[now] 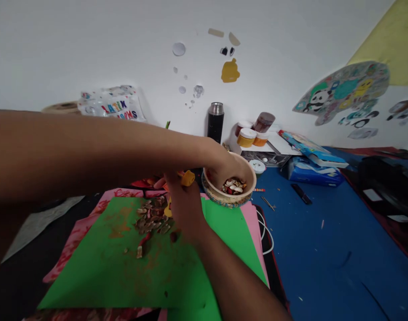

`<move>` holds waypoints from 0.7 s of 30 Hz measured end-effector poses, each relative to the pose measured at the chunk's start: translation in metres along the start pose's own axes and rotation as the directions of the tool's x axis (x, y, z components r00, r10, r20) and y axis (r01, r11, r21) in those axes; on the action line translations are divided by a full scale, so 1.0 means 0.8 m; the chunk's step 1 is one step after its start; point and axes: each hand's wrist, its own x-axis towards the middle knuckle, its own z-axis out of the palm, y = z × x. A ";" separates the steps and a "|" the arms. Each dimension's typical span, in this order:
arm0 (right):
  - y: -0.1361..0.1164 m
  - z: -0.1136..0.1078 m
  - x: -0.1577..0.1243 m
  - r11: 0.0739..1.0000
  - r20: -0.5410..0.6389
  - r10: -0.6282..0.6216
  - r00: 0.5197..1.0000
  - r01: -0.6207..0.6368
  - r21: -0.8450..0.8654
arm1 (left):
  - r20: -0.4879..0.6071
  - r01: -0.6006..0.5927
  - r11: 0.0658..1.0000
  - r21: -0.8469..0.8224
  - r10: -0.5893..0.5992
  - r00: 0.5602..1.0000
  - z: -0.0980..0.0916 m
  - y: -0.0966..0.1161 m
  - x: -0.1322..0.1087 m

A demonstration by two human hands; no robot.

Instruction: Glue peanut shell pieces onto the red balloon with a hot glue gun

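You have a plain green sheet [107, 267] near you, over pink sheets [70, 240] smeared with red. The bowl [224, 196] is tan inside, blue-patterned outside, with red, white and brown bits in it. Just left of it shows a yellow piece [188, 178]. The far flask [215, 122] is black, silver-capped; the table [324, 258] at right is blue.

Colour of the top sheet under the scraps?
Green sheet, over pink sheets; right hand holds a yellow piece above it. Head view.
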 end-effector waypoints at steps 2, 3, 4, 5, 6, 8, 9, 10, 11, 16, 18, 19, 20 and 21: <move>0.003 0.000 0.000 1.000 -0.010 0.013 1.000 -0.013 0.003 | 0.099 0.010 1.000 0.008 -0.010 0.995 0.010 0.006 0.010; 0.005 0.000 0.001 1.000 -0.017 0.015 1.000 -0.015 0.006 | 0.126 0.033 0.999 0.019 -0.035 0.991 0.014 0.007 0.014; 0.006 0.000 0.001 1.000 -0.027 0.015 1.000 -0.015 0.006 | 0.143 0.057 0.998 0.028 -0.060 0.988 0.017 0.008 0.018; 0.007 0.001 0.002 1.000 -0.032 0.018 0.999 -0.018 0.003 | 0.143 0.079 0.997 0.026 -0.082 0.986 0.019 0.009 0.021; 0.007 0.001 0.003 1.000 -0.032 0.023 0.999 -0.023 0.002 | 0.131 0.095 0.995 0.009 -0.095 0.987 0.020 0.009 0.024; 0.005 0.000 0.004 1.000 -0.028 0.025 0.999 -0.025 0.012 | 0.112 0.114 0.992 -0.057 -0.107 0.988 0.020 0.010 0.026; 0.004 0.000 0.004 1.000 -0.025 0.021 0.999 -0.020 0.020 | 0.106 0.118 0.989 -0.088 -0.109 0.988 0.019 0.011 0.025; 0.003 0.000 0.004 0.999 -0.025 0.015 1.000 -0.014 0.030 | 0.106 0.116 0.988 -0.100 -0.106 0.989 0.017 0.013 0.024; 0.001 0.000 0.004 0.999 -0.024 0.011 1.000 -0.010 0.037 | 0.115 0.112 0.990 -0.089 -0.102 0.988 0.016 0.014 0.023; 0.000 0.000 0.002 0.999 0.004 0.045 0.999 -0.045 -0.007 | 0.142 0.058 0.998 0.004 -0.058 0.988 0.010 0.016 0.013; 0.001 0.000 0.001 0.998 0.014 0.059 0.998 -0.059 -0.027 | 0.123 0.027 0.999 0.026 -0.030 0.992 0.011 0.014 0.012; 0.001 0.001 0.001 0.997 0.019 0.066 0.998 -0.065 -0.033 | 0.112 0.011 0.999 0.042 -0.015 0.994 0.012 0.012 0.011; 0.001 0.001 0.001 0.997 0.024 0.072 0.997 -0.071 -0.037 | 0.104 -0.005 0.999 0.051 0.000 0.995 0.013 0.009 0.011; 0.001 0.001 0.001 0.996 0.027 0.076 0.997 -0.074 -0.039 | 0.097 -0.017 0.999 0.048 0.012 0.995 0.014 0.006 0.011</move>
